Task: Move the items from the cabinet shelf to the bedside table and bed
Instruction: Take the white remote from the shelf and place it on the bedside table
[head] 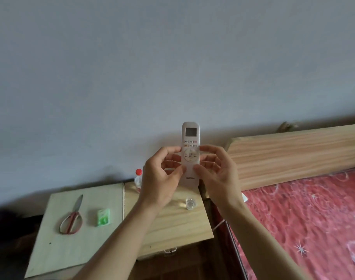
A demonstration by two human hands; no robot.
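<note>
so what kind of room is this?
Most likely a bedroom. A bed with a red patterned cover and wooden headboard stands beside a low wooden bedside table, and both hands hold up a white remote with a small screen.

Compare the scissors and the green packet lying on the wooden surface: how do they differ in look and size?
The scissors are long, with a grey metal blade and red loop handles; the green packet is short, boxy and bright green. The scissors look clearly larger than the green packet. Both lie flat, side by side and apart, on the pale wooden surface.
</note>
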